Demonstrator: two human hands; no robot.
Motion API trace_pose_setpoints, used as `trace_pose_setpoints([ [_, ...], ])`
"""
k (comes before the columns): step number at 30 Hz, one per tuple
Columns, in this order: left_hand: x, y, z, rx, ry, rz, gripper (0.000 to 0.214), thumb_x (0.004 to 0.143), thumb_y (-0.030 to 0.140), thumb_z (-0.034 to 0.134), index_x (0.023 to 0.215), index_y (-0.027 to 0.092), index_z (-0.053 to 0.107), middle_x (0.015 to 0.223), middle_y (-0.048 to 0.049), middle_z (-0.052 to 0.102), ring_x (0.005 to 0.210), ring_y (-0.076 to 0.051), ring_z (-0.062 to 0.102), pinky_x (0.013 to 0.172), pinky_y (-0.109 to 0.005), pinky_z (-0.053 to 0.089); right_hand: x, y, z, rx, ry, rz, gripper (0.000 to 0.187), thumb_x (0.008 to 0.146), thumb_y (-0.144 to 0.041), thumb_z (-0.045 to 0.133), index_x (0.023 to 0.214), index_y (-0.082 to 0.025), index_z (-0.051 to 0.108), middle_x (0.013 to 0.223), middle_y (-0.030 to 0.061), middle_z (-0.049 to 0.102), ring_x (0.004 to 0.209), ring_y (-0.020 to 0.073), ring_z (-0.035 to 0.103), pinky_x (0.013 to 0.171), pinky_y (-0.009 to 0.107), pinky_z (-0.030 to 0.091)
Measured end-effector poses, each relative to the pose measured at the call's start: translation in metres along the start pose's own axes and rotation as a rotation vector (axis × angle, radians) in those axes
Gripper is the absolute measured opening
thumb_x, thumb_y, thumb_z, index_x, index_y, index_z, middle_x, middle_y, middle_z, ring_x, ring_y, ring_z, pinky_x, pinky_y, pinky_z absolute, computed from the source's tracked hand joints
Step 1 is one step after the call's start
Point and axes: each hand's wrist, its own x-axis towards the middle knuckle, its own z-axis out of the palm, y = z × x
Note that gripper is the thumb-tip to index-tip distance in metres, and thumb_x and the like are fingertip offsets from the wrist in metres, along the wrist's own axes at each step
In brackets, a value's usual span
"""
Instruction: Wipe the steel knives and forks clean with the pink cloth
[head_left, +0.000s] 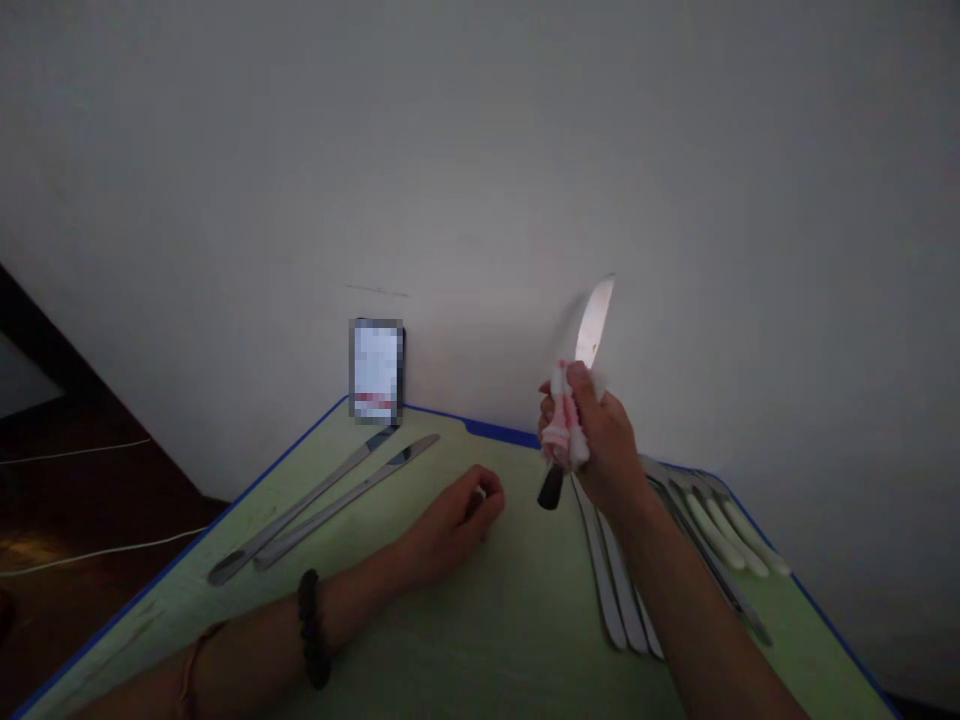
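Note:
My right hand [604, 430] grips a pink and white cloth [564, 428] that is bunched around a knife. The knife's shiny blade [595, 318] points upward above my fist, and the end of its dark handle [550, 488] sticks out below the cloth. Where the blade meets the handle is hidden by hand and cloth. My left hand [461, 522] rests on the green table [517, 590], its fingers loosely curled in and no object visible in them. Two table knives [352, 498] lie to the left of that hand.
A lit phone [377, 370], its screen blurred, leans on the wall at the table's back left. Several metal utensils [611, 590] lie under my right forearm. Further right are utensils with white handles [739, 535]. The grey wall [480, 200] rises behind the table's blue edge.

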Motion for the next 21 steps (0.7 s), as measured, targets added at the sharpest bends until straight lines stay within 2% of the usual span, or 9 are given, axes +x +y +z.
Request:
trace_pose_setpoints([
  [2, 0.005, 0.008, -0.009, -0.098, 0.097, 0.049, 0.017, 0.087, 0.030, 0.051, 0.099, 0.018, 0.049, 0.083, 0.0000, 0.053, 0.074, -0.013, 0.051, 0.068, -0.025, 0.042, -0.002, -0.002, -0.001, -0.106, -0.068, 0.006, 0.046, 0.072, -0.064, 0.057, 0.070, -0.019, 0.055, 0.046, -0.0072, 0.045, 0.035, 0.0078, 0.038, 0.033, 0.020, 0.032],
  [3, 0.008, 0.017, -0.016, -0.167, 0.170, 0.092, 0.022, 0.084, 0.029, 0.056, 0.102, 0.018, 0.050, 0.094, -0.0026, 0.055, 0.084, -0.014, 0.053, 0.074, -0.026, 0.043, -0.003, -0.003, -0.001, -0.184, -0.132, 0.002, 0.045, 0.075, -0.063, 0.055, 0.067, -0.019, 0.054, 0.045, -0.0068, 0.046, 0.035, 0.0079, 0.038, 0.033, 0.020, 0.031],
  [5, 0.013, 0.042, -0.030, -0.405, 0.316, 0.197, 0.030, 0.078, 0.028, 0.061, 0.104, 0.019, 0.051, 0.099, -0.0038, 0.057, 0.095, -0.017, 0.053, 0.082, -0.028, 0.043, -0.006, -0.004, 0.002, -0.368, -0.310, -0.026, 0.046, 0.082, -0.058, 0.048, 0.059, -0.019, 0.053, 0.042, -0.0054, 0.047, 0.036, 0.0081, 0.040, 0.036, 0.020, 0.032],
  [7, 0.014, 0.071, -0.042, -0.715, 0.403, 0.243, 0.027, 0.081, 0.032, 0.055, 0.104, 0.018, 0.052, 0.100, -0.0049, 0.059, 0.096, -0.018, 0.056, 0.082, -0.030, 0.045, -0.011, -0.004, 0.007, -0.551, -0.492, -0.084, 0.049, 0.090, -0.050, 0.039, 0.054, -0.019, 0.050, 0.041, -0.0042, 0.048, 0.037, 0.0081, 0.041, 0.041, 0.020, 0.032],
  [9, 0.012, 0.095, -0.051, -0.923, 0.461, 0.203, 0.024, 0.088, 0.036, 0.042, 0.092, 0.016, 0.054, 0.090, -0.0052, 0.060, 0.088, -0.017, 0.060, 0.078, -0.030, 0.047, -0.017, -0.002, 0.016, -0.728, -0.605, -0.165, 0.049, 0.093, -0.042, 0.036, 0.053, -0.019, 0.049, 0.043, -0.0030, 0.051, 0.040, 0.0084, 0.043, 0.045, 0.021, 0.032],
  [11, 0.008, 0.109, -0.054, -1.027, 0.485, 0.110, 0.034, 0.091, 0.044, 0.037, 0.075, 0.017, 0.051, 0.069, -0.0008, 0.054, 0.065, -0.013, 0.058, 0.065, -0.027, 0.049, -0.023, 0.001, 0.025, -0.883, -0.651, -0.245, 0.043, 0.094, -0.036, 0.038, 0.055, -0.019, 0.049, 0.047, -0.0023, 0.053, 0.043, 0.0089, 0.044, 0.048, 0.022, 0.030],
  [14, 0.003, 0.114, -0.058, -1.062, 0.511, 0.045, 0.045, 0.091, 0.049, 0.040, 0.057, 0.019, 0.037, 0.047, 0.0078, 0.030, 0.038, -0.007, 0.037, 0.046, -0.021, 0.040, -0.030, 0.005, 0.034, -1.031, -0.688, -0.304, 0.035, 0.093, -0.031, 0.041, 0.062, -0.019, 0.050, 0.053, -0.0012, 0.056, 0.047, 0.0103, 0.046, 0.052, 0.024, 0.030],
  [17, 0.001, 0.114, -0.069, -1.085, 0.572, 0.066, 0.049, 0.094, 0.035, 0.036, 0.050, 0.020, 0.022, 0.041, 0.0089, 0.014, 0.031, -0.006, 0.021, 0.037, -0.020, 0.029, -0.030, 0.003, 0.032, -1.106, -0.727, -0.285, 0.034, 0.092, -0.035, 0.042, 0.065, -0.019, 0.054, 0.058, 0.0005, 0.059, 0.052, 0.0117, 0.049, 0.055, 0.024, 0.031],
  [21, -0.001, 0.118, -0.093, -1.161, 0.633, 0.172, 0.045, 0.093, 0.022, 0.028, 0.049, 0.020, 0.017, 0.040, 0.0076, 0.009, 0.031, -0.007, 0.017, 0.036, -0.020, 0.026, -0.020, -0.013, 0.013, -1.212, -0.711, -0.252, 0.031, 0.089, -0.039, 0.048, 0.069, -0.019, 0.060, 0.063, 0.0017, 0.063, 0.055, 0.0132, 0.051, 0.056, 0.024, 0.031],
])
